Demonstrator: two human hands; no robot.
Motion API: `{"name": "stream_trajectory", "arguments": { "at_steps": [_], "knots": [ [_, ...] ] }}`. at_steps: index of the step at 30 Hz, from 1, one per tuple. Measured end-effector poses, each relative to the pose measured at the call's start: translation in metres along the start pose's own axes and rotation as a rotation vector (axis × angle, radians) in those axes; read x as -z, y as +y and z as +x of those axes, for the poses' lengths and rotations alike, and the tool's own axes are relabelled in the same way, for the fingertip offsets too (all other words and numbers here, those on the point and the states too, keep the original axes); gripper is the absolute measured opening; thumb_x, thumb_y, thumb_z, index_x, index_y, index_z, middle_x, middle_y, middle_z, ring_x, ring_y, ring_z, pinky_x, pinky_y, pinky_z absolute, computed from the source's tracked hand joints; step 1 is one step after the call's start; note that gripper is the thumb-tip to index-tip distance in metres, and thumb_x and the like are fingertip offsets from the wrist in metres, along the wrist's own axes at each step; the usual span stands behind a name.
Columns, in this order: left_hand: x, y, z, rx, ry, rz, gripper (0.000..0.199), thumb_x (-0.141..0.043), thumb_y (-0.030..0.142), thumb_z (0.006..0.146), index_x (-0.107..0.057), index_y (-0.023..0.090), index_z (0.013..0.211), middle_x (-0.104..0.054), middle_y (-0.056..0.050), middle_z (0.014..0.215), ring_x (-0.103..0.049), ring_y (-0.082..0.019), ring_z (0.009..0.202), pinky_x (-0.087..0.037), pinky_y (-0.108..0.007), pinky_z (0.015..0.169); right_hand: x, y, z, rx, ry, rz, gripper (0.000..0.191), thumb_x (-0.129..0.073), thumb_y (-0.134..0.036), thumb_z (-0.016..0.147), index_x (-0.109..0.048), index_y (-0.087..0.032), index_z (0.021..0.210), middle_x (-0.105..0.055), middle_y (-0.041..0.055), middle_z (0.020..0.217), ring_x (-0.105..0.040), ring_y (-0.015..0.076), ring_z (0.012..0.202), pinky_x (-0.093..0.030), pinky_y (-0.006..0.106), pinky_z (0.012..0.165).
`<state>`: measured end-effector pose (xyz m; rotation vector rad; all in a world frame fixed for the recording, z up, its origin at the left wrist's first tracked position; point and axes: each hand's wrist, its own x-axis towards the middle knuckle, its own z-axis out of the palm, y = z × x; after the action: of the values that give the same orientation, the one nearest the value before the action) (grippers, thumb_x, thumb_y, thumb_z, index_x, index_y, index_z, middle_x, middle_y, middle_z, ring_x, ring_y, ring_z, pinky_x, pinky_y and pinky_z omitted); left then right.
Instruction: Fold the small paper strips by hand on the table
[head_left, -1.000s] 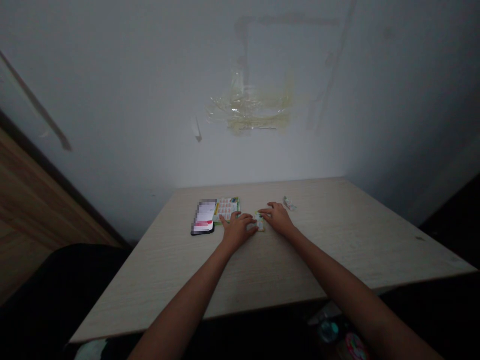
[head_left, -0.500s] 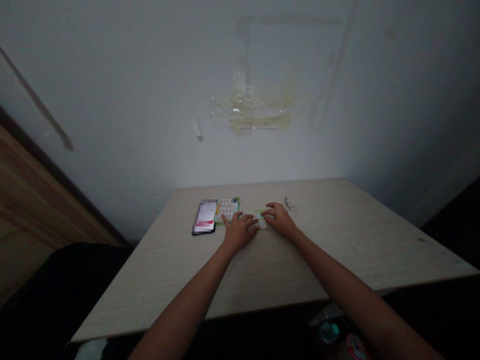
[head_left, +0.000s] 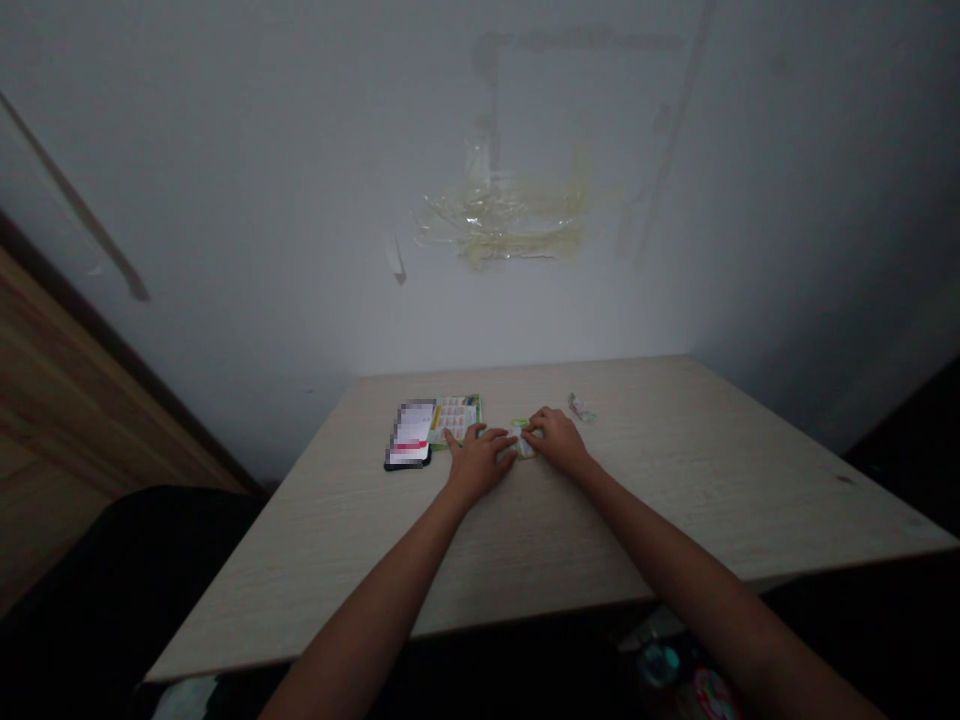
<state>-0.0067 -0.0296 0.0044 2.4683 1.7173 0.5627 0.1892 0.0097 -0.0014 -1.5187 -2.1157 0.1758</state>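
Observation:
A small white card with green and yellow edges [head_left: 526,447] lies flat on the table between my two hands. My left hand [head_left: 476,462] rests palm down with its fingers spread, fingertips at the card's left side. Its thumb side overlaps the printed sheet [head_left: 454,412], which shows rows of small pictures. My right hand [head_left: 559,438] is at the card's right side, fingers bent and drawn together in a pinch over it. Whatever sits between those fingertips is too small to make out.
A phone with a lit screen [head_left: 412,435] lies left of the printed sheet. A crumpled bit of clear wrapper [head_left: 580,407] is beyond my right hand. The pale wooden table [head_left: 637,390] meets a wall with peeling tape [head_left: 517,240]. A bottle [head_left: 660,662] stands below the front edge.
The fingers of my right hand have drawn closer together and bent down onto the card. My left hand has stayed in place.

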Motion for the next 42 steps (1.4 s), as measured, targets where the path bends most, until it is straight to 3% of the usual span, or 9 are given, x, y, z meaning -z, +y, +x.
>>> {"name": "stream_trajectory", "arguments": {
  "at_steps": [11,29,42],
  "knots": [
    [0.001,-0.001,-0.001,-0.016,-0.006,0.002,0.034,-0.051,0.049,0.094,-0.063,0.046,0.126,-0.062,0.002,0.137,-0.04,-0.033,0.135,0.002,-0.085,0.105,0.0,0.008,-0.002,0.036,-0.028,0.071,0.023,-0.071,-0.032,0.083,-0.074,-0.02,0.102,-0.066,0.0074,0.114,-0.057,0.0214,0.11,-0.043,0.033,0.098],
    [-0.001,-0.005,0.0,-0.01,-0.008,-0.012,0.033,-0.05,0.049,0.094,-0.064,0.047,0.125,-0.062,0.002,0.137,-0.04,-0.034,0.134,0.002,-0.086,0.104,-0.001,0.027,-0.008,0.174,-0.122,0.147,0.047,-0.078,-0.038,0.077,-0.071,-0.025,0.121,-0.058,0.0117,0.134,-0.054,0.0262,0.124,-0.042,0.042,0.108],
    [-0.001,-0.003,0.0,-0.005,-0.005,-0.007,0.033,-0.051,0.049,0.094,-0.064,0.048,0.124,-0.063,0.003,0.136,-0.039,-0.034,0.135,0.004,-0.085,0.105,-0.002,0.03,-0.01,0.22,-0.114,0.147,0.052,-0.079,-0.039,0.075,-0.069,-0.026,0.124,-0.058,0.0119,0.133,-0.054,0.0264,0.123,-0.042,0.043,0.107]
  ]
}}
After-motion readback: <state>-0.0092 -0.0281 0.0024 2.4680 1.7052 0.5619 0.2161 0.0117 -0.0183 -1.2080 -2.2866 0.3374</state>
